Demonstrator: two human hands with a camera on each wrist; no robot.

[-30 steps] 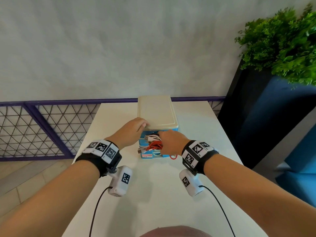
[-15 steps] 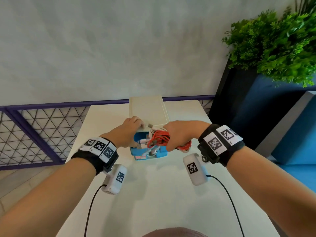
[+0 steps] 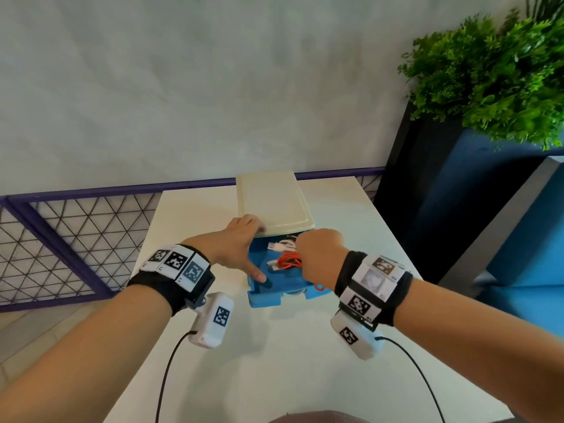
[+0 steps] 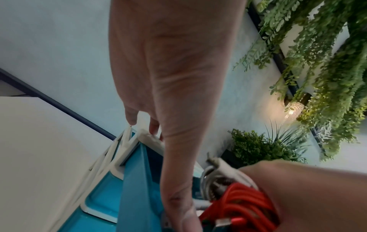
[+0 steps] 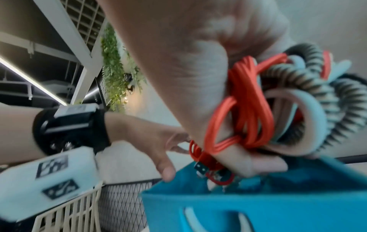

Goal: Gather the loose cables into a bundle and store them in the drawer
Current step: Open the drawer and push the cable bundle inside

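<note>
The left hand (image 3: 235, 245) lies spread and holds nothing: its fingers rest on the cream lid of the small cabinet (image 3: 273, 203) and its thumb sits at the left wall of the blue drawer (image 3: 259, 296), likely to steady both. The drawer is smooth plastic, pulled open. Just right, the right hand (image 3: 320, 254) clenches the cables (image 5: 248, 100), glossy orange loops, flat white leads and a ribbed grey coil, low over the drawer, ready to drop in

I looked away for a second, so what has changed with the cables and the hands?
The right hand has lowered the cable bundle from above the front edge into the blue drawer. It still grips the bundle. The left hand stays on the cabinet and drawer.
</note>
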